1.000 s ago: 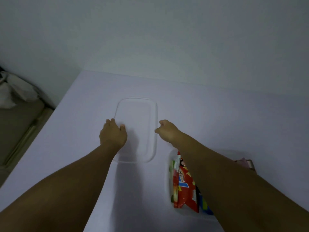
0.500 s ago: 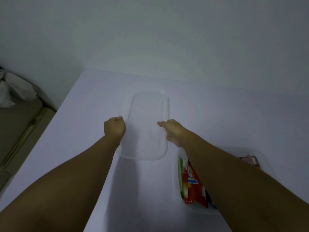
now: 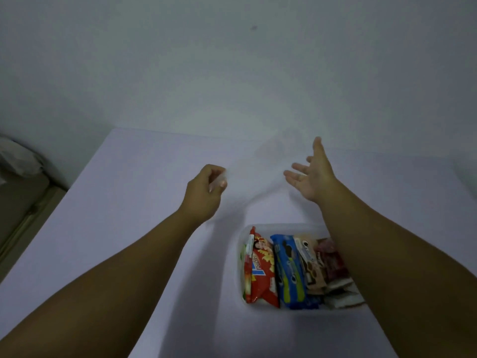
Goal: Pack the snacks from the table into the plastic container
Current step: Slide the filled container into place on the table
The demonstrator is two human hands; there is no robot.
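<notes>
- Near the right edge of the table [image 3: 124,228], a clear plastic container [image 3: 241,257] sits open-topped, its rim pale and faint against the lilac surface
- Snack packets stand packed side by side inside it: a red chip packet [image 3: 262,272] at the left, a blue cookie packet [image 3: 289,272] next to it, then a beige cookie packet [image 3: 309,262], and a dark red packet [image 3: 333,262] at the right, partly hidden by the right forearm
- A sliver of a green packet [image 3: 244,257] shows at the container's far-left wall, too little of it to identify
- Farther out over the table, the left hand [image 3: 205,192] is curled, thumb and fingertips pinched on the edge of a clear, motion-blurred lid [image 3: 258,174]
- This lid is barely visible, a faint smear stretching from the left hand toward the right hand; its tilt cannot be judged
- At the right, the right hand [image 3: 312,177] is spread wide, palm turned left and fingers apart, gripping nothing; whether it touches the lid's edge cannot be told
- Both forearms reach in from the near edge, the right one passing over the container's right end
- Beyond the table's left edge lies a bed or couch [image 3: 18,195] with crumpled white cloth [image 3: 18,161]
</notes>
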